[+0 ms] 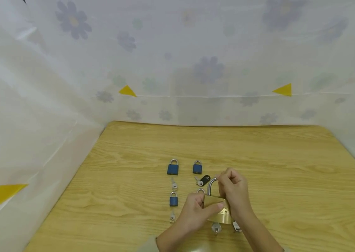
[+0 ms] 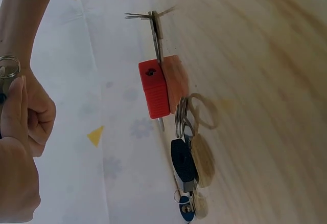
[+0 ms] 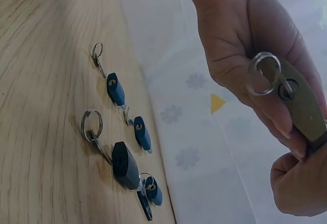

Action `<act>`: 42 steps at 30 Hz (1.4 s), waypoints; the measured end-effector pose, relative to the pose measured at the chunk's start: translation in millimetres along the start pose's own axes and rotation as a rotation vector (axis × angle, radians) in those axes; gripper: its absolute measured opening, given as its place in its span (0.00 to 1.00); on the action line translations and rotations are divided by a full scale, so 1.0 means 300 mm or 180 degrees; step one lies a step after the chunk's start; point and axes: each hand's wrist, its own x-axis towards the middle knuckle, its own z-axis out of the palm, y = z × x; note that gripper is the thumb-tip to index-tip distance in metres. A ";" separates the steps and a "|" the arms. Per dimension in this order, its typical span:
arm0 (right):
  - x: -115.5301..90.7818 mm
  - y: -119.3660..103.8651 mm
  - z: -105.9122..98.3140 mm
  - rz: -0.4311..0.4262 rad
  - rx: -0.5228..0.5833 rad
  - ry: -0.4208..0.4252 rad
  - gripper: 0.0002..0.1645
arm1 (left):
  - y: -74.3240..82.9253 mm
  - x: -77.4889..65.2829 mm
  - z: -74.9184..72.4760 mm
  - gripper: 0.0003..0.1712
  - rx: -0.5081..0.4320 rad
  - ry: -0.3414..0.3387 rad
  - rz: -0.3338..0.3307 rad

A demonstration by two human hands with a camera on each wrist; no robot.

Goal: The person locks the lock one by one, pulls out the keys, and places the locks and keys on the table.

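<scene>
In the head view my left hand (image 1: 193, 213) grips the large brass padlock (image 1: 218, 208) by its body, thumb across the front. A key (image 1: 216, 228) is in the underside of the lock, and its key ring (image 3: 263, 73) shows in the right wrist view. My right hand (image 1: 235, 194) pinches the top of the steel shackle (image 1: 210, 187) and covers its right side. The left part of the shackle runs down to the brass body. Both hands hold the padlock above the table, close in front of a smaller padlock whose shackle (image 1: 200, 190) peeks out.
Three blue padlocks (image 1: 172, 169) (image 1: 197, 169) (image 1: 173, 201) stand on the wooden table (image 1: 117, 182), keys beside them. A black key fob (image 1: 205, 180) lies at the back. A black padlock (image 2: 183, 160) and a red padlock (image 2: 154, 88) stand near my hands. Patterned sheeting (image 1: 202, 105) encloses the table.
</scene>
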 end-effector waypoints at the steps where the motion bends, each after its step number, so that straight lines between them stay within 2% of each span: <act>1: 0.001 -0.003 -0.005 0.0128 -0.0069 0.0044 0.22 | -0.001 0.001 0.002 0.15 -0.0040 0.0015 -0.0038; 4: 0.003 -0.011 -0.021 0.0427 -0.0223 0.0096 0.19 | -0.007 0.004 0.005 0.15 -0.0218 0.0076 -0.0167; 6: 0.004 -0.014 -0.035 0.0495 -0.0321 0.0117 0.15 | -0.008 0.005 0.001 0.16 -0.0334 0.0141 -0.0291; 11: -0.009 -0.005 -0.071 0.0644 -0.0517 0.0148 0.15 | 0.007 0.016 -0.022 0.16 -0.0511 0.0520 -0.0553; 13: -0.025 0.009 -0.084 0.0795 -0.0798 0.0001 0.18 | 0.016 0.024 -0.034 0.17 -0.0538 0.0617 -0.0560; 16: -0.062 0.042 -0.098 0.0910 -0.1316 -0.0425 0.24 | 0.029 0.040 -0.048 0.17 -0.0592 0.0629 -0.0488; 19: -0.099 0.077 -0.110 0.0575 -0.1462 -0.1017 0.28 | 0.039 0.056 -0.055 0.17 -0.0688 0.0656 -0.0426; 23: -0.131 0.098 -0.113 0.0048 -0.1157 -0.1493 0.29 | 0.047 0.067 -0.057 0.14 -0.0755 0.0760 -0.0463; 28: -0.150 0.107 -0.091 -0.0274 -0.0805 -0.1453 0.22 | 0.052 0.079 -0.057 0.14 -0.0668 0.0811 -0.0541; 32: -0.158 0.112 -0.068 -0.0382 -0.0600 -0.1344 0.17 | 0.051 0.084 -0.053 0.13 -0.0674 0.0786 -0.0579; 35: -0.159 0.115 -0.057 -0.0423 -0.0508 -0.1242 0.16 | 0.048 0.085 -0.052 0.13 -0.0700 0.0708 -0.0560; 39: -0.160 0.126 -0.051 -0.0629 -0.0355 -0.1132 0.15 | 0.041 0.081 -0.051 0.16 -0.0734 0.0551 -0.0503; 42: -0.164 0.132 -0.046 -0.0610 -0.0258 -0.0990 0.15 | 0.037 0.079 -0.049 0.17 -0.0765 0.0510 -0.0465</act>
